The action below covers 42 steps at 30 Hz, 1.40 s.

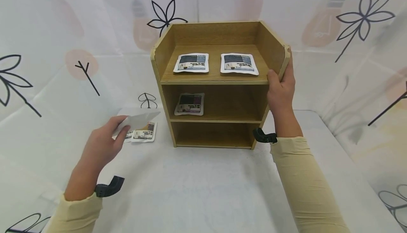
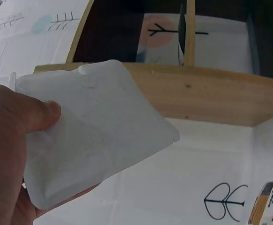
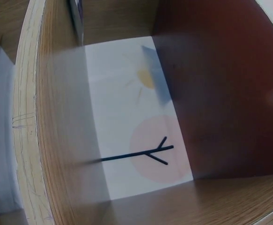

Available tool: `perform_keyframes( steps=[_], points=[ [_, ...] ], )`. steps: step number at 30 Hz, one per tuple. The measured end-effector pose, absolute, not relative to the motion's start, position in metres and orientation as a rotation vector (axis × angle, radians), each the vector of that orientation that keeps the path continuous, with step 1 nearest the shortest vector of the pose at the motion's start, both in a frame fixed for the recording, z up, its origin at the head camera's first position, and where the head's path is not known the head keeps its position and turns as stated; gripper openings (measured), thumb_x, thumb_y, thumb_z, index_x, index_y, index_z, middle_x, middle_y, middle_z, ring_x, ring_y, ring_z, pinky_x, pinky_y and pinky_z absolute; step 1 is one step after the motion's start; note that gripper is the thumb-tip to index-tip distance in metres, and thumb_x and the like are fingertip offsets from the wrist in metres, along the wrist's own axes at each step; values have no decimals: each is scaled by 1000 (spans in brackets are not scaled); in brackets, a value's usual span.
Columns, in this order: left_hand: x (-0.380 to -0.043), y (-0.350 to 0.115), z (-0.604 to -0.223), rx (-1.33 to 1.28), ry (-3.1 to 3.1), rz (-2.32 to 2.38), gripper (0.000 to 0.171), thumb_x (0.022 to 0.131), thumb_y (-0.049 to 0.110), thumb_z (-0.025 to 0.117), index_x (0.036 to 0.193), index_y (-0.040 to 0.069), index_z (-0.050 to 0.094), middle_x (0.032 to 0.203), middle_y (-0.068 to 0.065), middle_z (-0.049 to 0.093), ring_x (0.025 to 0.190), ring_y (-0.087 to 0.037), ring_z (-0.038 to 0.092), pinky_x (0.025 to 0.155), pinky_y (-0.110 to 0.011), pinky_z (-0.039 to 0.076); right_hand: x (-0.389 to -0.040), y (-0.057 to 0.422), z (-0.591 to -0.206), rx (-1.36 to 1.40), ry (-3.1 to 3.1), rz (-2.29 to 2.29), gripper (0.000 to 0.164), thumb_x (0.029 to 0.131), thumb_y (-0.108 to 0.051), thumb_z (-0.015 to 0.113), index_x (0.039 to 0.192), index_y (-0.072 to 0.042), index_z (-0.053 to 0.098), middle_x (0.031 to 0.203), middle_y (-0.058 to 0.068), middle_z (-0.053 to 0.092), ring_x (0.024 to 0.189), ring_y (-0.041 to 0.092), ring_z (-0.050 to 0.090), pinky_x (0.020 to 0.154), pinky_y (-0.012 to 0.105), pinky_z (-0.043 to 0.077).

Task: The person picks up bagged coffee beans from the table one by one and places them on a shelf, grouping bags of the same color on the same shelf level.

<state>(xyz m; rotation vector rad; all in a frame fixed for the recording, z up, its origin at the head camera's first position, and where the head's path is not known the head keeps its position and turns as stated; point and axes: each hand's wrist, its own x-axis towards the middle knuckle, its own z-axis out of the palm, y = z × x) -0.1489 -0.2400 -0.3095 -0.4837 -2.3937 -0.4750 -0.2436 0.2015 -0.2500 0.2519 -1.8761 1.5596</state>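
Note:
My left hand [image 1: 101,143] pinches a flat white pouch [image 2: 94,126] between thumb and fingers, left of a small wooden shelf unit [image 1: 217,33]. The pouch's plain side faces the left wrist view, with the thumb pressed on it. My right hand [image 1: 281,91] grips the front edge of the unit's right side panel, thumb in front and the other fingers partly hidden behind. On the top shelf lie two printed pouches, one on the left [image 1: 192,63] and one on the right [image 1: 240,64]. Another printed pouch [image 1: 189,104] leans at the left of the middle shelf.
More printed pouches [image 1: 144,133] lie on the white table [image 1: 206,183] left of the unit, partly covered by my left hand and its pouch. Behind the unit hangs a white patterned sheet [image 1: 105,21]. Black bands [image 1: 109,187] sit on both wrists.

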Motion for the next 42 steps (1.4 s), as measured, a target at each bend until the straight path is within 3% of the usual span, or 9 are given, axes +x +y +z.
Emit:
perform_keyframes(
  steps=[9, 23, 30, 38, 42],
  points=[
    [-156, -217, -308, -633, -2302, -499, 42, 81, -2, 73, 120, 5, 59, 107, -18, 71, 87, -37, 72, 68, -49, 59, -240, 199, -248, 276, -1870, 1554, 66, 95, -11, 37, 156, -28, 16, 154, -6, 34, 138, 8, 35, 116, 25, 27],
    [-170, -168, -302, -846, -2254, -549, 43, 85, 0, 70, 126, 7, 59, 115, -14, 70, 93, -29, 72, 74, -40, 60, -237, 197, -246, 265, -1878, 1554, 66, 96, -12, 37, 156, -27, 16, 155, -6, 33, 139, 8, 34, 116, 25, 26],
    [-175, -145, -303, -935, -2242, -556, 44, 89, -1, 64, 131, 9, 55, 120, -12, 68, 101, -25, 70, 84, -37, 58, -238, 199, -246, 263, -1874, 1545, 66, 95, -11, 37, 156, -27, 17, 154, -7, 34, 138, 8, 35, 115, 25, 27],
    [-180, -116, -300, -1018, -2172, -544, 41, 88, -3, 63, 127, 9, 60, 116, -11, 70, 94, -22, 69, 84, -34, 58, -240, 200, -248, 233, -1893, 1562, 66, 96, -13, 38, 155, -32, 16, 154, -8, 33, 138, 8, 34, 116, 27, 27],
    [-183, -100, -297, -1048, -2136, -515, 40, 88, -2, 64, 126, 9, 61, 115, -8, 71, 98, -21, 69, 86, -33, 58, -241, 201, -249, 220, -1898, 1556, 66, 96, -14, 38, 155, -33, 16, 154, -7, 33, 138, 8, 35, 116, 28, 27]
  ],
)
